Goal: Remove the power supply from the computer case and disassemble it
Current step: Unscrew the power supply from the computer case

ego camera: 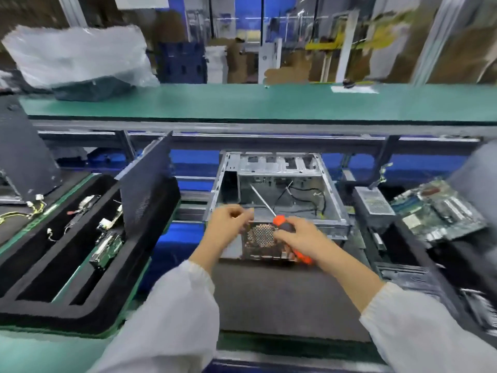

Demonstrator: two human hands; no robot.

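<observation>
Right, the power supply (262,242) sits on the dark counter (282,297) just in front of the open computer case (277,189), so it looks already out of the case, with the taking apart yet to come. Its perforated fan grille faces up and toward the person, and its long side runs left to right between the two hands. The left hand (228,220) is at the unit's upper left corner, fingers curled; it seems to be pinching the edge or something small there, but blur hides which. The right hand (298,235) grips the orange and black handle of a screwdriver (282,224), lying over the unit's right side, and the thin shaft points up and left, away from the unit and over the case's floor. So the tip is aimed the wrong way for any screw on the housing; my read is that the tool must swing round before it can bite. Both hands are about equally near. No brand, label or writing can be read anywhere; everything is too soft.
</observation>
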